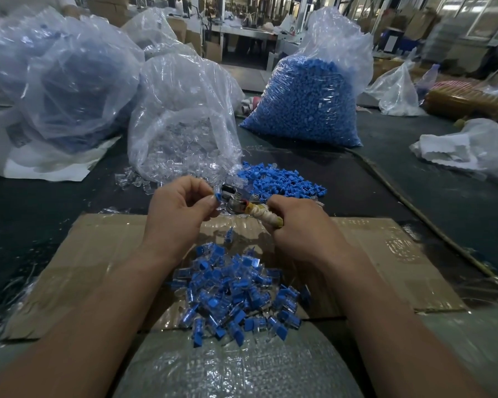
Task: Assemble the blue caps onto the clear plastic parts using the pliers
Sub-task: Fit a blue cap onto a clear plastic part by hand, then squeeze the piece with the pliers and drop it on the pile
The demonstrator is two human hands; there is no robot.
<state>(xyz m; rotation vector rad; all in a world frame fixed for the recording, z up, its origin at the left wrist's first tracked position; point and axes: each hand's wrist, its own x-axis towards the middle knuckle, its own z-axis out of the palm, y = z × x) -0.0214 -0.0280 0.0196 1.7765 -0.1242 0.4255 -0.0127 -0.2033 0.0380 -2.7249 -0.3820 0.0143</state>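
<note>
Where bag [167, 90] gapes, clear pts [181, 142] spill out.

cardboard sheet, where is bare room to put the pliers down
Bare: the flat brown cardboard sheet left of the left forearm and right of the right forearm. Crowded: its middle, under the heap of blue-capped clear pieces.
</note>
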